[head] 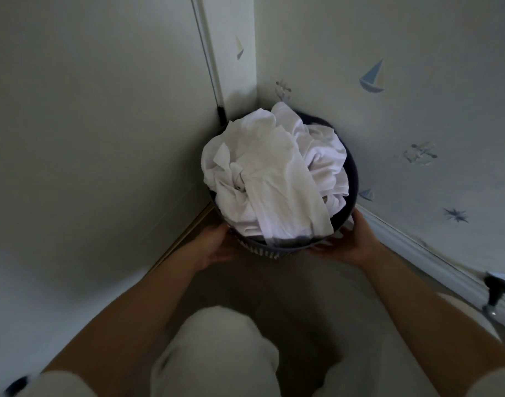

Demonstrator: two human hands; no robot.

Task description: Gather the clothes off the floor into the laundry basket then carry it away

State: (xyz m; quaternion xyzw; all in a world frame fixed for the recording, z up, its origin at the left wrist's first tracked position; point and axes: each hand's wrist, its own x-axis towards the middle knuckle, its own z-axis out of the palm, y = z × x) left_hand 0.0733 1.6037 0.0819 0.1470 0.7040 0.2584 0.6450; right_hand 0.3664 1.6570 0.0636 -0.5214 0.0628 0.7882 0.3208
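In the far corner: laundry basket [352, 176], heaped with white clothes [274, 173] (gathering looks finished). Left hand [214, 246] and right hand [352, 240] clasp its near wall from opposite sides, fingers curled round it; balanced hold, presumably for lifting.

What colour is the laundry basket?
The laundry basket is dark navy, with pale slits in its wall; the head view shows it.

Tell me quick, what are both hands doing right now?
Left hand: grips the laundry basket on its left side.
Right hand: grips the basket's right side, thumb up by the rim.
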